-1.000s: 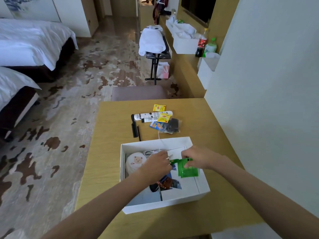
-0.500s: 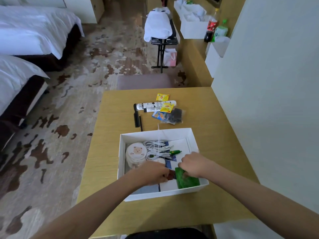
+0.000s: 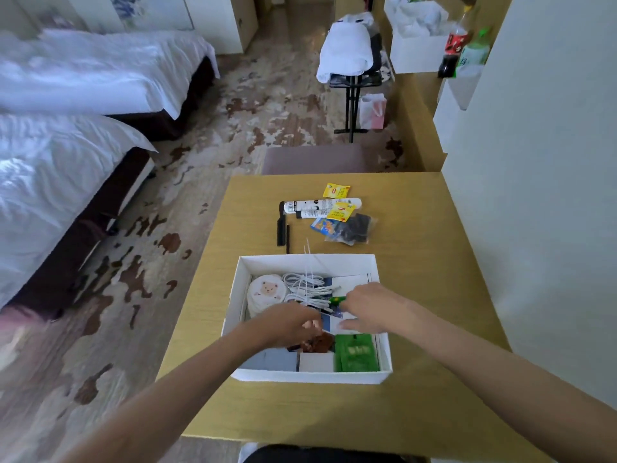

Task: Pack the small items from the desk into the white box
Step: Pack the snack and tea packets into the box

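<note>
White box [image 3: 380, 375] sits near me on the desk [image 3: 417, 262], my left hand [image 3: 293, 324] curled loosely inside, my right hand [image 3: 370, 307] spread flat over the contents. I judge that lifting out carelessly could snag the white cable [image 3: 307, 289] and drag it out.

box [image 3: 380, 272] on desk [image 3: 417, 262], items [image 3: 329, 213] behind

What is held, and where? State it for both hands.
Left hand is curled, contents hidden. Right hand is flat and open; the green packet lies free in the white box.
</note>
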Demonstrator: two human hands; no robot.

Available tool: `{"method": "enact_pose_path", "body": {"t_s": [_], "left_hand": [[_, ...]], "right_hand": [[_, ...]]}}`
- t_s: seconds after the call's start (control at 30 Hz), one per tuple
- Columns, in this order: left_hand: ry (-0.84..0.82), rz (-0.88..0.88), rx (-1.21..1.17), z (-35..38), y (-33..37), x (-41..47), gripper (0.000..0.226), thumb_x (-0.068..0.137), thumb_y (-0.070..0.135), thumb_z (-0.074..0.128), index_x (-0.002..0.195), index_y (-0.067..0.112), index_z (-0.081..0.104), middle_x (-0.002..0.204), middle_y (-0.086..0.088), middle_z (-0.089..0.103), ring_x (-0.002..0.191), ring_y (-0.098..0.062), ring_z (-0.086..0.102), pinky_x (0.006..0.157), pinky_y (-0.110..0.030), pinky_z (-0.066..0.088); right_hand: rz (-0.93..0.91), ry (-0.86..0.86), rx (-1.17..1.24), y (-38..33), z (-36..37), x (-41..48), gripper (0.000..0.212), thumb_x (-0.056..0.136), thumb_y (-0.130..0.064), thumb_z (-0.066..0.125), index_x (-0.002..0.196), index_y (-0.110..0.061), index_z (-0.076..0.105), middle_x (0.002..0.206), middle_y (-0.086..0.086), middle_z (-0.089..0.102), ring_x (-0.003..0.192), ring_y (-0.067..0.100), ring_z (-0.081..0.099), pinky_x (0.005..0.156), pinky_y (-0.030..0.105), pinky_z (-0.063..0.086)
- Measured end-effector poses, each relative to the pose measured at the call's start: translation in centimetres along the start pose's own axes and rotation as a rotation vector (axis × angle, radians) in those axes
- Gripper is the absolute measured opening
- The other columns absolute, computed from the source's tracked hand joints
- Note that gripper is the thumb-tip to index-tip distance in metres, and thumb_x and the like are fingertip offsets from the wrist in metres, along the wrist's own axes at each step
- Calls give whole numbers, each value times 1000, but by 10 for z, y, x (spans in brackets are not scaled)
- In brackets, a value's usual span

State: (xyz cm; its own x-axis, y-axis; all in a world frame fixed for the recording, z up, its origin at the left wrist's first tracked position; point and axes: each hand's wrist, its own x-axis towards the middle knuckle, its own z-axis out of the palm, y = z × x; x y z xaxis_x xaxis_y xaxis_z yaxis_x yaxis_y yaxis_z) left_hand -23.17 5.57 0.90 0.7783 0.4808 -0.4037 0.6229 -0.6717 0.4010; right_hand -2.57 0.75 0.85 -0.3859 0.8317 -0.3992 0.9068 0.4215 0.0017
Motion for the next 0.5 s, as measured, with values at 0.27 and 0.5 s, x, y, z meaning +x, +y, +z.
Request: {"method": "enact_pose_path", "body": {"t_s": [0.27, 0.5], "left_hand": [[647, -45, -13, -53, -13, 22, 17, 91, 15, 55, 101, 16, 69, 100, 1, 70, 101, -17, 58, 77, -33, 52], [568, -50, -149, -98, -51, 99, 22, 92, 16, 49, 103, 15, 68, 105, -3, 69, 93, -20, 64, 80, -42, 54]], "right_hand": [[160, 396, 560, 65, -42, 6, 36, 97, -46, 46, 103, -17, 66, 93, -7, 67, 80, 11, 61, 66, 34, 51], [395, 359, 771, 110, -43, 49, 25, 98, -30, 50, 106, -16, 69, 102, -2, 70, 90, 17, 65, 80, 40, 56]]}}
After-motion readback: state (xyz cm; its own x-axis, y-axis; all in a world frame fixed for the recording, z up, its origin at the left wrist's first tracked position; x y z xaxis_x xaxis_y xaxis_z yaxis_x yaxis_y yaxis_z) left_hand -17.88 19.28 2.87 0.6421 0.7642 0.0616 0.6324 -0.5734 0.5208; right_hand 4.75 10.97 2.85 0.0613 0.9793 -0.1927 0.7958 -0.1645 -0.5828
